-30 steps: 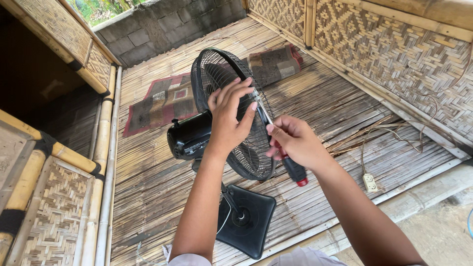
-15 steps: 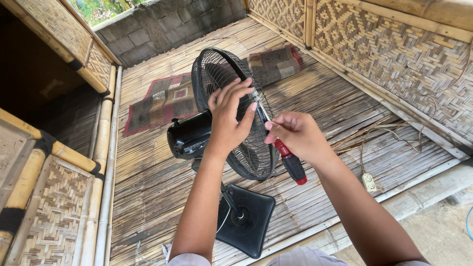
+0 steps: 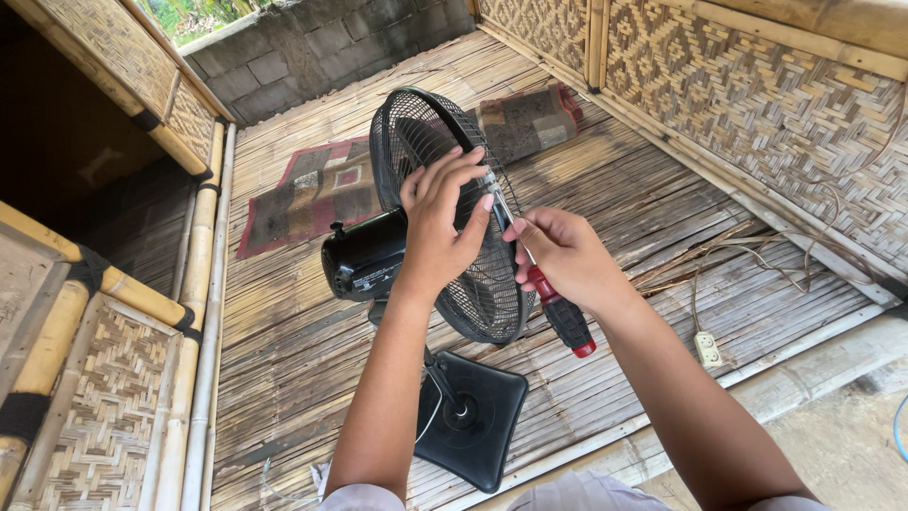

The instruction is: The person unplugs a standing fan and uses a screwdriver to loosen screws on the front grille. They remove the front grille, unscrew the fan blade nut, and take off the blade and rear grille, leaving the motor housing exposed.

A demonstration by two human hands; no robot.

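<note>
Small pale label (image 3: 371,280) on black fan motor housing (image 3: 364,254).

Fan (image 3: 416,255): black throughout, cage of fine black wire, glossy black motor housing, matte black square base.
Screwdriver (image 3: 558,312): red and black handle, red end cap, silvery shaft.
Rug (image 3: 312,189): patchwork of brown, grey and tan squares, dark red border.
Floor (image 3: 615,189): pale tan bamboo slats, streaked grey-brown.
Walls (image 3: 757,104): woven bamboo, diamond pattern, honey-brown.
Cord (image 3: 705,350): off-white.

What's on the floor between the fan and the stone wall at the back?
In the head view, a patchwork mat lies on the bamboo floor between the fan and the wall.
</note>
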